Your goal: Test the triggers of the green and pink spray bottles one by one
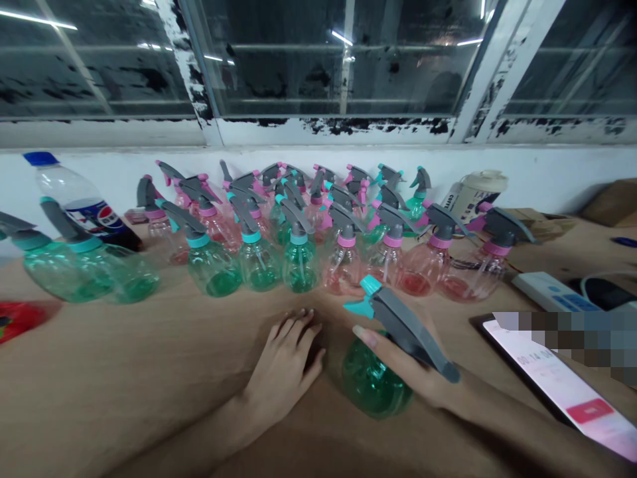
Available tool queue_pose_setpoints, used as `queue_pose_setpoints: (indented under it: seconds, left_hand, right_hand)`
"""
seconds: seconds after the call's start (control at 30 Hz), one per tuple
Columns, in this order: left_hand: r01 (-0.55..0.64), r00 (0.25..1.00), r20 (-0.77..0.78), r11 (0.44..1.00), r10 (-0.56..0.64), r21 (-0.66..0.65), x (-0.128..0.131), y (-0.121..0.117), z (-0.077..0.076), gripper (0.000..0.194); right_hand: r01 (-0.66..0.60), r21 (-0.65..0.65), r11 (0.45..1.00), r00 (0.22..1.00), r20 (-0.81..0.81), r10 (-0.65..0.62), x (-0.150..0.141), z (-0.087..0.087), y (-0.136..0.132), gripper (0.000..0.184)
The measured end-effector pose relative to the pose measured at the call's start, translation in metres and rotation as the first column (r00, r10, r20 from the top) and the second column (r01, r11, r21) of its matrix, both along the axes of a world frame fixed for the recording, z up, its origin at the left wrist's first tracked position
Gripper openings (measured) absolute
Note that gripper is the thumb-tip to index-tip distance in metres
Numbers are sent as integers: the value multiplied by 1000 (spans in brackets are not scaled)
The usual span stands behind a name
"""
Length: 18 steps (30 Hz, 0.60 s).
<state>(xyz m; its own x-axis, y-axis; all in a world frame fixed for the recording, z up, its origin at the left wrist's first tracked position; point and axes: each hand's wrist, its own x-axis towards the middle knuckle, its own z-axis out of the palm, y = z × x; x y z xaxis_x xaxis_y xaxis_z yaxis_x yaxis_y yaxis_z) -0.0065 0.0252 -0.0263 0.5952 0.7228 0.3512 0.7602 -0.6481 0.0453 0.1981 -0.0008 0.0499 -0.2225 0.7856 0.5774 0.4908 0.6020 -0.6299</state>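
My right hand [413, 368] is wrapped round the neck of a green spray bottle [375, 392], whose grey and turquoise trigger head [405, 325] rises above the thumb. The bottle tilts a little, and the far fingers are mostly hidden behind it. Left of it, my left hand [286, 368] lies palm down on the table [149, 385], fingers spread and holding nothing. Beyond both hands stands a row of spray bottles: green ones such as this bottle [261, 265] to the left, pink ones such as this bottle [418, 272] to the right.
More spray bottles crowd behind the front row, below the windows. A cola bottle [94, 206] stands back left, near a red packet [20, 318]. To the right are a lit phone [557, 378], a white and blue box [555, 292] and a printed cup [478, 196].
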Motion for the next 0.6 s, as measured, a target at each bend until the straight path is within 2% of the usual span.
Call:
queue_pose_setpoints:
  seconds: [0.07,0.27,0.5,0.6]
  left_hand:
    - [0,1000,-2,1000,0,-4,0,0,0,31]
    - [-3,1000,-14,1000,3,-11,0,0,0,30]
    - [5,1000,-7,1000,-5,-1,0,1,-2,30]
    - [3,1000,-2,1000,-3,-5,0,1,-2,30]
  right_hand:
    - [-31,-33,999,998,-55,29,0,0,1,4]
    - [-41,-85,996,997,-74,34,-1,1,2,3]
    - [-91,-65,994,989,-125,82,-1,-1,3,22]
    - [-91,-91,992,988,-134,79,-1,-3,4,14]
